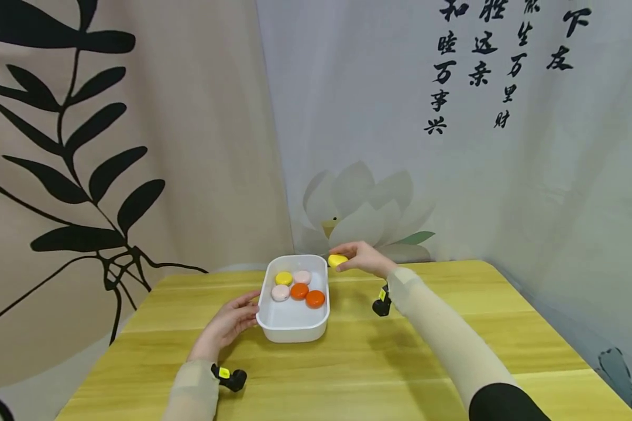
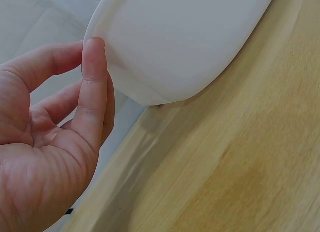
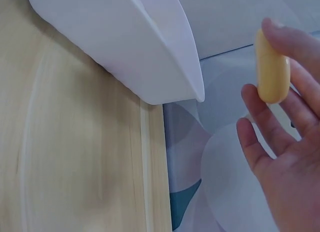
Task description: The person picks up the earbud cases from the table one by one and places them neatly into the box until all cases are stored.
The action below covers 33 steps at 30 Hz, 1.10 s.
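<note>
A white rectangular tub [image 1: 292,334] stands near the far side of the wooden table. Inside it lie a yellow disc [image 1: 283,279], two pale pink discs [image 1: 302,277] and two orange discs [image 1: 315,299]. My left hand [image 1: 233,320] is at the tub's left side, its fingertips against the outer wall and rim; the left wrist view shows these fingers [image 2: 92,87] fairly straight. Just beyond the tub's right rim, my right hand [image 1: 366,259] pinches another yellow disc [image 3: 272,72] between thumb and fingers. This smooth, thick disc with rounded edges is held up, apart from the tub.
The wooden table [image 1: 379,374] extends in front of the tub and to both sides. Behind its far edge hangs a pale cloth [image 1: 347,105] printed with dark leaves, a lotus and writing. Each wrist carries a small black camera [image 1: 381,305].
</note>
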Each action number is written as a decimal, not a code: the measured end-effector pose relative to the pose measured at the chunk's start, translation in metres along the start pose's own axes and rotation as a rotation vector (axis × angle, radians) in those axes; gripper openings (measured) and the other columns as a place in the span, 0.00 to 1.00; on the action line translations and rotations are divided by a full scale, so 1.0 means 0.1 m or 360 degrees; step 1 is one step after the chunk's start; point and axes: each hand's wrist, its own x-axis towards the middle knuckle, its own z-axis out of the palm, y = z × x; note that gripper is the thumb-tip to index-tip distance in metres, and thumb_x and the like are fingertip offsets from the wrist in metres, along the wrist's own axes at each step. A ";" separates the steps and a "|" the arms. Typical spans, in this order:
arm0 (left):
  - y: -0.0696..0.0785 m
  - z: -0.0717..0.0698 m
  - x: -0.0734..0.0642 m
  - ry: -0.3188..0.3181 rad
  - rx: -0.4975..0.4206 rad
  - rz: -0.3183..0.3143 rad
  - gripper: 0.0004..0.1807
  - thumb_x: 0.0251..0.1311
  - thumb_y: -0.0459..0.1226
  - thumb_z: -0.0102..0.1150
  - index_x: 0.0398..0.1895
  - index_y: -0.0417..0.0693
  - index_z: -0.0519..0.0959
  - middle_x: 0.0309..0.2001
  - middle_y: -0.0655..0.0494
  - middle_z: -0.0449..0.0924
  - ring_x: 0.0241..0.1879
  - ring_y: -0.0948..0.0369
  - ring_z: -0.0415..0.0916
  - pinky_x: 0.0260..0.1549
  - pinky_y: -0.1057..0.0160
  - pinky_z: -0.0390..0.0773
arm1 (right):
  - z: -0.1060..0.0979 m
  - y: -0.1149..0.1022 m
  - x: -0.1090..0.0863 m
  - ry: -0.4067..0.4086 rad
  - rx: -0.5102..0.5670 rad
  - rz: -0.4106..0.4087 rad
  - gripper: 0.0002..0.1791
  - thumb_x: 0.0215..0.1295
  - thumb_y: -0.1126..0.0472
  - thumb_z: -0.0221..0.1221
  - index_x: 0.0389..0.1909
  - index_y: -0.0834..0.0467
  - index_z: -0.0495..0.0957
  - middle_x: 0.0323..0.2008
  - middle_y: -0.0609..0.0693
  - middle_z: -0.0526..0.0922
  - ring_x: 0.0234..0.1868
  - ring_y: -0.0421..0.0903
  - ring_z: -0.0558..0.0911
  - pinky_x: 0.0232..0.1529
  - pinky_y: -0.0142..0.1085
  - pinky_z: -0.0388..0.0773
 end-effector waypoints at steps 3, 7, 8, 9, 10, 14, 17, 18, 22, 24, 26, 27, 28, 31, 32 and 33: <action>-0.03 0.00 -0.01 0.0005 -0.0022 -0.0004 0.32 0.68 0.29 0.53 0.73 0.35 0.56 0.47 0.43 0.72 0.35 0.60 0.77 0.40 0.66 0.81 | 0.02 0.00 0.01 0.0000 -0.0028 0.0004 0.27 0.57 0.62 0.68 0.60 0.54 0.77 0.60 0.49 0.76 0.63 0.51 0.71 0.61 0.46 0.69; -0.04 0.00 -0.01 0.0013 -0.0052 0.0002 0.32 0.67 0.29 0.53 0.73 0.35 0.56 0.47 0.42 0.72 0.36 0.60 0.77 0.41 0.65 0.81 | 0.04 -0.01 0.02 0.0010 -0.0055 0.0000 0.26 0.58 0.62 0.68 0.59 0.53 0.78 0.60 0.49 0.76 0.63 0.52 0.71 0.61 0.48 0.69; -0.04 0.01 -0.01 0.0013 -0.0055 0.0002 0.32 0.67 0.29 0.52 0.73 0.35 0.56 0.48 0.42 0.72 0.36 0.60 0.77 0.41 0.65 0.81 | 0.03 -0.02 0.02 0.0014 -0.0058 0.0006 0.26 0.57 0.62 0.68 0.59 0.52 0.78 0.60 0.49 0.76 0.63 0.52 0.71 0.61 0.48 0.70; -0.04 0.01 -0.01 0.0014 -0.0058 0.0002 0.32 0.67 0.29 0.52 0.73 0.35 0.56 0.48 0.42 0.72 0.36 0.59 0.78 0.41 0.65 0.81 | 0.03 -0.02 0.02 0.0013 -0.0063 0.0009 0.26 0.57 0.61 0.68 0.59 0.52 0.78 0.60 0.49 0.76 0.63 0.51 0.71 0.61 0.48 0.70; -0.04 0.01 -0.01 0.0015 -0.0059 0.0001 0.32 0.67 0.29 0.52 0.73 0.35 0.56 0.48 0.41 0.72 0.36 0.59 0.78 0.41 0.65 0.81 | 0.03 -0.02 0.03 0.0011 -0.0066 0.0009 0.26 0.57 0.61 0.68 0.59 0.52 0.78 0.60 0.49 0.76 0.63 0.51 0.71 0.61 0.48 0.70; -0.04 0.01 -0.01 0.0014 -0.0064 0.0003 0.32 0.67 0.28 0.52 0.73 0.35 0.56 0.48 0.41 0.72 0.36 0.59 0.78 0.39 0.67 0.81 | 0.03 -0.03 0.04 0.0000 -0.0074 0.0002 0.28 0.57 0.60 0.69 0.61 0.54 0.77 0.60 0.49 0.76 0.63 0.51 0.71 0.62 0.47 0.69; -0.04 0.00 -0.01 0.0005 -0.0064 0.0008 0.32 0.67 0.28 0.52 0.73 0.35 0.56 0.48 0.41 0.73 0.36 0.60 0.78 0.39 0.67 0.81 | 0.04 -0.03 0.05 -0.0001 -0.0068 -0.0004 0.29 0.57 0.60 0.69 0.61 0.55 0.76 0.60 0.49 0.76 0.63 0.51 0.71 0.62 0.48 0.69; -0.03 0.00 -0.01 0.0003 -0.0065 0.0009 0.32 0.67 0.28 0.52 0.73 0.35 0.55 0.48 0.41 0.73 0.36 0.60 0.78 0.40 0.67 0.81 | 0.04 -0.03 0.06 0.0002 -0.0063 -0.0002 0.29 0.57 0.61 0.69 0.61 0.55 0.76 0.60 0.49 0.76 0.63 0.51 0.71 0.62 0.48 0.69; -0.02 0.01 -0.01 -0.0009 -0.0055 0.0007 0.32 0.68 0.29 0.52 0.73 0.35 0.55 0.49 0.41 0.73 0.37 0.59 0.78 0.41 0.66 0.81 | 0.04 -0.04 0.08 0.0005 -0.0050 -0.0010 0.28 0.57 0.62 0.68 0.61 0.55 0.76 0.60 0.50 0.76 0.62 0.51 0.72 0.61 0.47 0.70; -0.02 0.01 -0.01 -0.0014 -0.0048 0.0002 0.32 0.68 0.29 0.52 0.73 0.36 0.55 0.49 0.41 0.72 0.37 0.59 0.78 0.41 0.66 0.81 | 0.04 -0.05 0.09 0.0000 -0.0047 -0.0012 0.29 0.57 0.61 0.68 0.61 0.56 0.76 0.60 0.50 0.76 0.62 0.51 0.73 0.60 0.45 0.72; -0.01 0.00 -0.01 -0.0017 -0.0039 0.0003 0.33 0.68 0.29 0.52 0.73 0.36 0.55 0.49 0.41 0.72 0.37 0.59 0.78 0.41 0.66 0.81 | 0.05 -0.05 0.10 -0.0007 -0.0053 -0.0027 0.29 0.57 0.60 0.68 0.62 0.57 0.75 0.60 0.50 0.77 0.62 0.51 0.73 0.58 0.44 0.73; -0.01 0.00 0.00 -0.0021 -0.0035 0.0006 0.33 0.68 0.29 0.52 0.74 0.36 0.54 0.50 0.41 0.72 0.37 0.59 0.78 0.41 0.66 0.81 | 0.05 -0.06 0.10 -0.0008 -0.0050 -0.0028 0.29 0.57 0.60 0.69 0.62 0.57 0.75 0.60 0.50 0.77 0.61 0.51 0.73 0.58 0.44 0.73; -0.02 0.00 0.00 -0.0023 -0.0035 0.0008 0.33 0.68 0.30 0.52 0.74 0.36 0.54 0.49 0.41 0.72 0.37 0.59 0.78 0.41 0.66 0.80 | 0.06 -0.07 0.11 -0.0009 -0.0051 -0.0026 0.29 0.57 0.60 0.69 0.61 0.56 0.76 0.59 0.49 0.77 0.61 0.50 0.73 0.58 0.44 0.74; -0.03 0.00 0.00 -0.0025 -0.0040 0.0012 0.33 0.68 0.30 0.53 0.73 0.36 0.55 0.49 0.42 0.72 0.37 0.60 0.78 0.41 0.66 0.80 | 0.08 -0.08 0.14 -0.0017 -0.0047 -0.0033 0.29 0.57 0.60 0.69 0.61 0.57 0.76 0.58 0.49 0.78 0.60 0.49 0.74 0.58 0.43 0.73; -0.03 0.00 0.00 -0.0024 -0.0040 0.0010 0.33 0.68 0.30 0.53 0.73 0.36 0.55 0.48 0.43 0.72 0.36 0.60 0.78 0.41 0.66 0.80 | 0.09 -0.08 0.14 -0.0017 -0.0044 -0.0026 0.29 0.57 0.61 0.69 0.61 0.56 0.76 0.58 0.49 0.78 0.60 0.49 0.74 0.58 0.43 0.73; -0.03 0.00 0.00 -0.0024 -0.0041 0.0009 0.33 0.68 0.30 0.53 0.73 0.36 0.55 0.48 0.43 0.72 0.36 0.60 0.78 0.40 0.66 0.81 | 0.10 -0.09 0.15 -0.0017 -0.0042 -0.0026 0.28 0.56 0.61 0.69 0.60 0.56 0.77 0.58 0.49 0.78 0.59 0.48 0.75 0.58 0.43 0.73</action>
